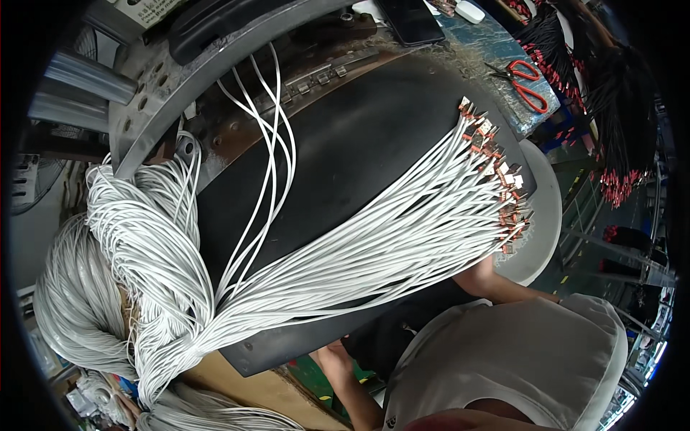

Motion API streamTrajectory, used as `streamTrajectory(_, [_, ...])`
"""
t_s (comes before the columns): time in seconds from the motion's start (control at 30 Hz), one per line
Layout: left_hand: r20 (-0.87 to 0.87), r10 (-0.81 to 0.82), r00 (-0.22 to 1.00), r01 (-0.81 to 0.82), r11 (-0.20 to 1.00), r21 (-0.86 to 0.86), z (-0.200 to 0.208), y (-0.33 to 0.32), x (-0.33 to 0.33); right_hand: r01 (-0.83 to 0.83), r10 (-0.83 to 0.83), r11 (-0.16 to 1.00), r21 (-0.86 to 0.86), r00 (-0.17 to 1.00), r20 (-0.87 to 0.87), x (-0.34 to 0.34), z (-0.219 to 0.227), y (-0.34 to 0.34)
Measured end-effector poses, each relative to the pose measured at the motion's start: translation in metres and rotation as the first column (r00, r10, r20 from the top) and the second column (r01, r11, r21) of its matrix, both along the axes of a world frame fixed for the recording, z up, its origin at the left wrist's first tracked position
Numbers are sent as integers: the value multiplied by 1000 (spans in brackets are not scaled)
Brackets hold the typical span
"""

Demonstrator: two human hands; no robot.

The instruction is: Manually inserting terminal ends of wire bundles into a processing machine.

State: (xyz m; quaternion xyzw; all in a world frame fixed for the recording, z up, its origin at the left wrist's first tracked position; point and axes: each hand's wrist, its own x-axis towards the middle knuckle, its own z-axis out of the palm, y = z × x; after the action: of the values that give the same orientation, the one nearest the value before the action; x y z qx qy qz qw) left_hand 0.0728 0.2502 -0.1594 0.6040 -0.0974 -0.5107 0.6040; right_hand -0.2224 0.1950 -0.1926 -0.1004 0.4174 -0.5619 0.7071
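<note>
A fanned bundle of white cables (374,237) lies across a black board (345,136). The cable ends on the right carry small metal connectors (503,176) with orange-red parts. My right hand (477,276) is at the board's near edge, partly under the cables near those connectors, its fingers hidden. Further left, my left hand (332,357) is at the board's lower edge, and its fingers are mostly out of sight too. Whether either hand grips the board or something beneath it is not visible. Several loose white strands (277,144) run up toward the machine.
A thick twisted hank of white cable (144,244) hangs at the left by the grey metal machine frame (208,65). Red-handled scissors (528,86) lie on the blue worktop (467,54), near a black phone (411,20). A round grey seat (550,215) stands at the right.
</note>
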Motion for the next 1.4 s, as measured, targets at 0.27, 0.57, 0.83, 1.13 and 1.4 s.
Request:
streamTrajectory(0.27, [-203, -685, 700, 711, 642, 286, 89, -26, 23, -553, 551, 827, -97, 764, 337, 4, 29, -19])
streamTrajectory(0.57, [967, -77, -241, 819, 518, 245, 166, -206, -29, -930, -341, -367, 4, 130, -931, 56, 217, -112])
streamTrajectory(0.83, [873, -81, -481, 773, 431, 466, 173, -228, 27, -933, -448, 65, 354, -345, -825, -24, 215, -158])
streamTrajectory(1.13, [814, -169, -555, 784, 219, 580, 205, -184, 21, -906, 30, -232, 354, -370, -928, -64, 234, -255])
streamTrajectory(1.4, [946, 117, 303, 567, 776, -278, 154, -174, 31, -996, 308, 75, 47, -21, -951, 62, 244, -194])
